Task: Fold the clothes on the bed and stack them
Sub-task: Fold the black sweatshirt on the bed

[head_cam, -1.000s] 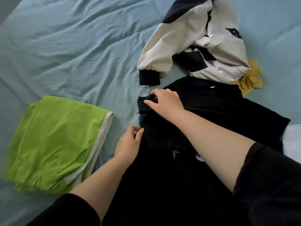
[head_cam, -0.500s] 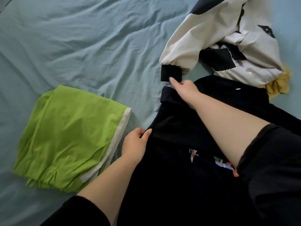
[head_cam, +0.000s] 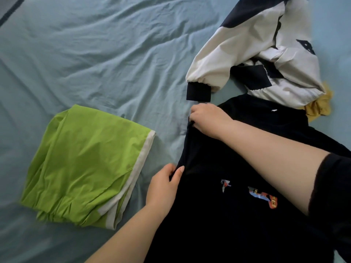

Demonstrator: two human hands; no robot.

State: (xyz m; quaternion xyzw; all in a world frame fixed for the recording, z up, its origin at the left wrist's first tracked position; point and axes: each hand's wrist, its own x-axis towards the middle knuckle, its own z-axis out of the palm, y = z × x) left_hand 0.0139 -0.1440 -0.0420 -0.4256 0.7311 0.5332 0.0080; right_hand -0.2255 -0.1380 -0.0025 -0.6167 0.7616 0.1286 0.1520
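A black shirt with a small coloured print lies spread on the bed in front of me. My left hand pinches its left edge near the middle. My right hand grips the shirt's upper left corner, fingers curled into the cloth. A folded lime-green garment with a white band lies to the left, apart from the shirt. A cream and black jacket lies crumpled beyond the shirt, its black cuff just above my right hand.
A yellow garment peeks out from under the jacket at the right. The wrinkled light-blue bedsheet stretches over the left and far side.
My right hand has carried the shirt's corner up and outward, spreading the sleeve flat and uncovering the print. My left hand has kept its pinch on the left edge.
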